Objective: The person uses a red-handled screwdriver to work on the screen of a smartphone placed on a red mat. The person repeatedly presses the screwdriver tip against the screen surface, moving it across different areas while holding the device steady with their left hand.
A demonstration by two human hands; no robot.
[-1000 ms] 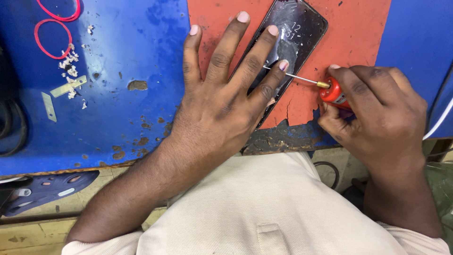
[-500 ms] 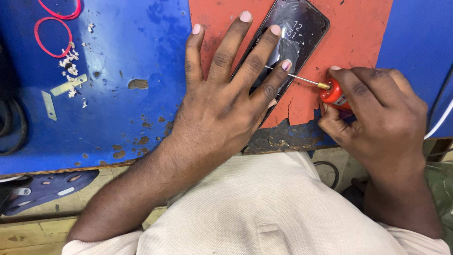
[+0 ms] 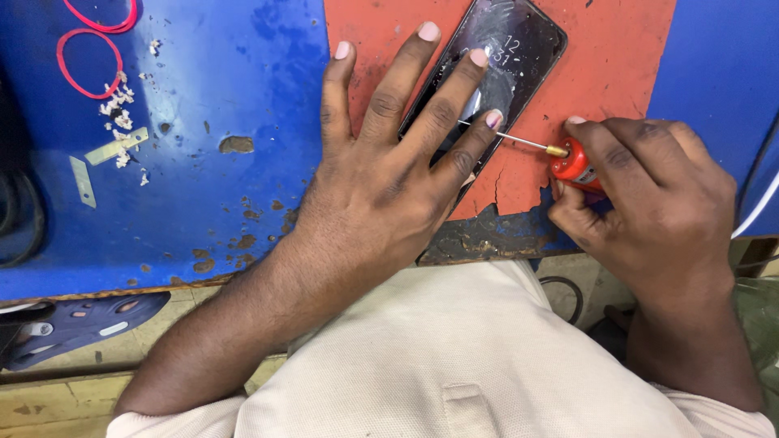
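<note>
Phone [image 3: 507,49] lies flat on the red patch of the counter [image 3: 617,49], long axis slanting up-right from the left hand [image 3: 389,174], whose spread fingers press it down. Right hand [image 3: 649,195], closed around a red-handled screwdriver [image 3: 560,152], points its tip at the phone's lower right edge. Open red surface lies beyond.
</note>
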